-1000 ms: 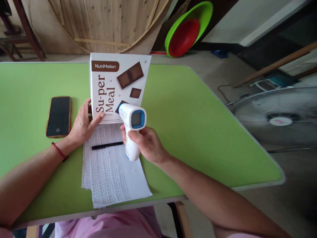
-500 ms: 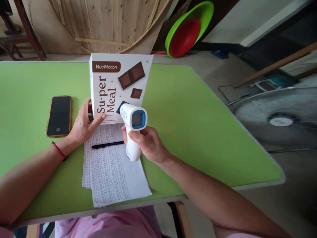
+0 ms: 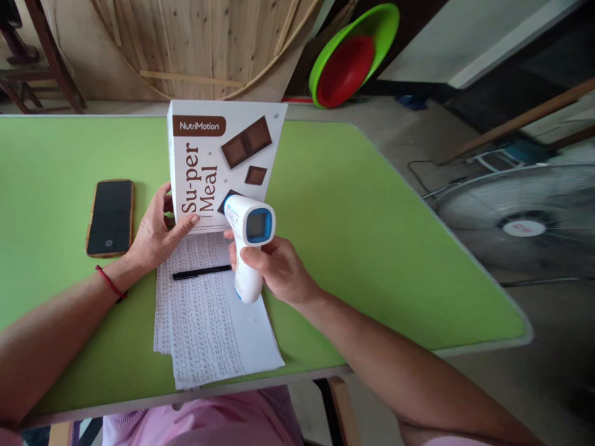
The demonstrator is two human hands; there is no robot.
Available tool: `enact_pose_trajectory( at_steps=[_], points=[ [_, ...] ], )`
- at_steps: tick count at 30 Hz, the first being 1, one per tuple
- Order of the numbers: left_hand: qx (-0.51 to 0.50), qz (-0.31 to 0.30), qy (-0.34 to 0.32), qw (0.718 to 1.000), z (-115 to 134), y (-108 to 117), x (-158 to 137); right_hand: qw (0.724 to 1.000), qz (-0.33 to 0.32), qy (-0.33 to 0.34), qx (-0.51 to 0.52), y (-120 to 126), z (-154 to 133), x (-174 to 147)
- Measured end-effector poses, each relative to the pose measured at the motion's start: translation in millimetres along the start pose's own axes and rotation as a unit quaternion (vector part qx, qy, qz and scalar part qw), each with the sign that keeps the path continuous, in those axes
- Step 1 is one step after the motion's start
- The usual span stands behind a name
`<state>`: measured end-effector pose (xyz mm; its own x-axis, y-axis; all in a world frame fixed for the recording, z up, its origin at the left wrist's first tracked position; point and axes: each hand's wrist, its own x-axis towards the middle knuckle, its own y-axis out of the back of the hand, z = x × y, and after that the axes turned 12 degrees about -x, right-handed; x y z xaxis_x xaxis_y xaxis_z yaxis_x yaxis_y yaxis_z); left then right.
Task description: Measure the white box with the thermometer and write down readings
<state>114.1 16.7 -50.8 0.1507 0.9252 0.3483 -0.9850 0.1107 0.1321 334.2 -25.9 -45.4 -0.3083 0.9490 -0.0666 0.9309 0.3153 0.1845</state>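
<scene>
My left hand (image 3: 160, 229) grips the lower left corner of a white box (image 3: 251, 186) printed "NutriMotion Su-per Meal" with chocolate pieces, its thumb on the front and its other fingers at the side. The box is tilted up, its front toward me. Wrapped round the handle of a white and blue infrared thermometer (image 3: 248, 272) is my right hand (image 3: 279, 266), thumb on the near side. The thermometer's small grey screen faces me, and its nose overlaps the box's lower right part. Beneath lie handwritten sheets of paper (image 3: 218, 334) with a black pen (image 3: 199, 272) across them.
A smartphone (image 3: 110, 217) in a brown-edged case lies left of my left hand on the green table (image 3: 372, 248). Beyond the table's right edge stands a fan (image 3: 520, 226). Green and red basins (image 3: 346, 71) and a round wooden board (image 3: 199, 43) are behind the table.
Almost nothing differs. The thermometer in my right hand has shifted very slightly to the left; the box and my left hand hold their place.
</scene>
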Motion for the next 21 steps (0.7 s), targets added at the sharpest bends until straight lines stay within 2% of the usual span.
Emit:
enact_pose_trajectory(
  at_steps=[9,14,21],
  points=[
    [-0.004,0.013,0.005,1.000,-12,5,-1,1.000,0.008,0.002,-0.011,2,-6,-1],
    [0.095,0.059,-0.022,0.993,-12,9,3,0.994,0.104,0.022,-0.030,6,-7,1],
    [0.132,0.094,-0.018,0.987,-20,11,6,0.978,0.196,0.054,-0.053,13,-13,3]
  ],
)
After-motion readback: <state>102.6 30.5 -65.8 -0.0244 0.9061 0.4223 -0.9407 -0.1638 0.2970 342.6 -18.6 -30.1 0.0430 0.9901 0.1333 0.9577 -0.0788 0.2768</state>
